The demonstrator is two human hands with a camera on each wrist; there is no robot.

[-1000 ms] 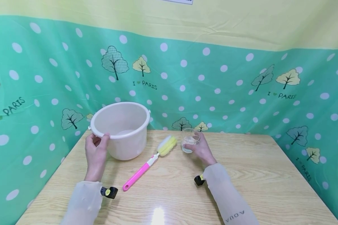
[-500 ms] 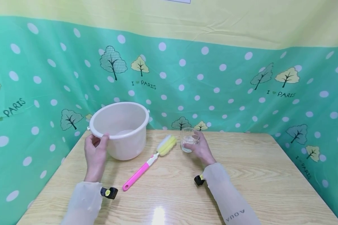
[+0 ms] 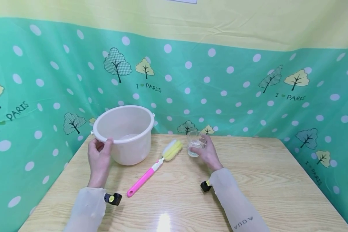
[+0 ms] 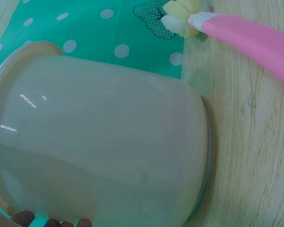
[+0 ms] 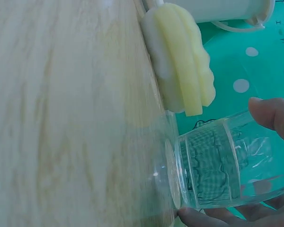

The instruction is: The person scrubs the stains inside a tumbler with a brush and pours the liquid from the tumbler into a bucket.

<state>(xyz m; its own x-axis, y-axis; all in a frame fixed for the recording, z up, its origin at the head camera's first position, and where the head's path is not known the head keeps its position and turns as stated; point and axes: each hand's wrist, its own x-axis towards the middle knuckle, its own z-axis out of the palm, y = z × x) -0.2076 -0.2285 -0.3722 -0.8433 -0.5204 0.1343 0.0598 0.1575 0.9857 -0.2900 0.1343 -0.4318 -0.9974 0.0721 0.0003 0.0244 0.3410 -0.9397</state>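
Note:
A white plastic bucket (image 3: 130, 151) stands upright at the back left of the table. My left hand (image 3: 100, 158) grips its near-left rim, thumb over the edge and fingers below; in the left wrist view those fingertips (image 4: 85, 222) show by the bucket's wall. My right hand (image 3: 207, 153) holds a clear drinking glass (image 3: 193, 143) with some clear liquid in it. Thumb and fingers lie on either side of the glass in the right wrist view, its base at the tabletop. Between bucket and glass lies a bottle brush with a pink handle (image 3: 142, 181) and a yellow-and-white sponge head (image 3: 172, 150).
The wooden table (image 3: 264, 183) ends at the back against a green dotted curtain (image 3: 235, 93), which also hangs on both sides. Small black cameras sit at each wrist. The bucket's handle (image 5: 239, 28) hangs at its far side.

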